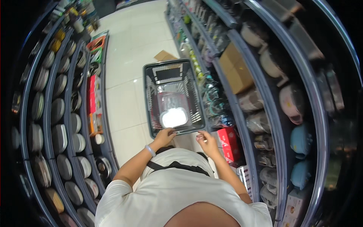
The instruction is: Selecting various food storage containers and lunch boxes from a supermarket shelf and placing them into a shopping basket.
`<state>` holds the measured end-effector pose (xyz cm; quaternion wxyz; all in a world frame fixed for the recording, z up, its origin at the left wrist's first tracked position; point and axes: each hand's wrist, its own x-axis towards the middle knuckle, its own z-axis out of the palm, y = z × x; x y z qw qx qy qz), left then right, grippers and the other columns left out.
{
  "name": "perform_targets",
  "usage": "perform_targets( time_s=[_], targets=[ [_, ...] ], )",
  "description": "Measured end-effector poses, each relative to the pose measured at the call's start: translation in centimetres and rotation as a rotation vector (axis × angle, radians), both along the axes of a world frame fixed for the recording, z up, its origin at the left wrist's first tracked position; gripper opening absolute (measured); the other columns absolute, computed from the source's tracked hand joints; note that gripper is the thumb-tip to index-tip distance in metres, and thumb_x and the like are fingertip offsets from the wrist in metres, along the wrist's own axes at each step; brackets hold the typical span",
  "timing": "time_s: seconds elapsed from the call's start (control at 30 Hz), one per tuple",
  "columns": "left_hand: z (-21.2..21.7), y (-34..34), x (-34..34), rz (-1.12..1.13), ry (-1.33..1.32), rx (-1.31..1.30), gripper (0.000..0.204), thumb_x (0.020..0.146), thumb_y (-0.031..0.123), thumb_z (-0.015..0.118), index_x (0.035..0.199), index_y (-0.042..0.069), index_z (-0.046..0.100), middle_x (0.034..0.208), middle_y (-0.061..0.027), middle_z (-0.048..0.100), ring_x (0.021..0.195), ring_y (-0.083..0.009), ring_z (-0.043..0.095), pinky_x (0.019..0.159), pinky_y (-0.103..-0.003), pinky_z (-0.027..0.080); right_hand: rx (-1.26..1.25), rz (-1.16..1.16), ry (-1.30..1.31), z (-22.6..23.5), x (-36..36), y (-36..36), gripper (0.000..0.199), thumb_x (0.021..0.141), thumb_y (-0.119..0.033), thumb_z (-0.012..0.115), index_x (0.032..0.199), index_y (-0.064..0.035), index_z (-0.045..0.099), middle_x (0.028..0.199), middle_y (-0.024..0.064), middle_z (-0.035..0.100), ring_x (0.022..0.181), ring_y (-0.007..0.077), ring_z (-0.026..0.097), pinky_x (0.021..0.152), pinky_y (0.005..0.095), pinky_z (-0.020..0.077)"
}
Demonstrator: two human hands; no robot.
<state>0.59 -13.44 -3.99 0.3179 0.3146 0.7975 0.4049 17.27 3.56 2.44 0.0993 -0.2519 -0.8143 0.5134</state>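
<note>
two hands grip one dark wire shopping basket cart (149,81) at its near rim: left hand (165,136) closed over the near-left part of the rim, right hand (206,139) with fingers curled at the near-right corner. one pale bracelet (150,150) circles the left wrist. inside the cart, one clear plastic-wrapped item (174,116) lies against the near edge, glaring white under the light; one reddish item (159,109) lies partly beneath it, its kind not discernible. the cart stands on a white tiled floor (124,56) in an aisle, closer to the right-hand shelving. one flat brown cardboard piece (165,56) lies on the floor just beyond the cart's far edge. left shelving (45,125) carries four curved tiers of stacked round pans and lids, too many to count. right shelving (245,125) holds one brown carton (235,68), two light blue pots (301,157), several wrapped pots, and two red boxes (227,143) low, just beside the right hand.
</note>
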Motion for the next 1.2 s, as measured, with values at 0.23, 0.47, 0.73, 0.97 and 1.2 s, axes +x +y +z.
perform_targets(
  time_s=[0.23,0.47,0.73,0.97,1.2],
  targets=[
    [-3.9,-1.6,-5.1,0.359,-0.503,-0.067,0.035,0.079,0.021,0.061,0.107,-0.001,0.056,0.09,-0.0072,0.061,0.077,-0.0152,0.056,0.066,-0.023,0.043,-0.231,0.122,-0.137,-2.4,-6.8,-3.5,0.031,0.079,-0.011,0.06,0.107,0.0027,0.054,0.086,0.0118,0.063,0.077,0.0138,0.059,0.07,0.0245,0.0459],
    [-10.4,2.5,-7.8,0.685,-0.994,-0.027,0.061,0.077,0.026,0.061,0.124,-0.004,0.036,0.108,-0.0141,0.052,0.092,-0.0232,0.052,0.076,-0.036,0.042,-0.123,0.145,-0.316,-8.6,-9.7,-0.5,0.033,0.074,-0.016,0.061,0.101,0.0016,0.056,0.085,0.0168,0.062,0.079,0.0279,0.061,0.072,0.0368,0.0472],
    [-21.4,1.8,-6.4,1.077,-0.752,-0.227,0.065,0.072,0.013,0.064,0.12,-0.014,0.029,0.112,-0.025,0.048,0.105,-0.0284,0.049,0.088,-0.036,0.041,0.039,0.252,-0.725,-19.9,-17.1,4.1,0.059,0.067,-0.023,0.067,0.111,0.007,0.041,0.111,0.0283,0.047,0.103,0.0383,0.048,0.088,0.0411,0.0403],
    [-21.3,2.6,-6.8,0.987,-0.795,-0.318,0.076,0.071,0.028,0.066,0.121,-0.015,0.027,0.115,-0.0267,0.047,0.106,-0.0307,0.05,0.089,-0.035,0.04,-0.184,-0.125,-0.898,-27.0,-19.8,4.5,0.083,0.059,-0.037,0.074,0.118,0.0095,0.037,0.114,0.0288,0.048,0.109,0.0359,0.048,0.093,0.0374,0.0379],
    [-16.6,4.1,-6.6,0.954,-0.668,-0.267,0.078,0.071,0.03,0.069,0.12,-0.013,0.026,0.12,-0.0271,0.04,0.109,-0.0292,0.044,0.092,-0.032,0.036,-0.187,-0.248,-0.903,-25.9,-20.3,4.6,0.091,0.054,-0.047,0.076,0.117,0.0071,0.04,0.118,0.0262,0.046,0.11,0.0354,0.046,0.093,0.0392,0.0371]
  ],
)
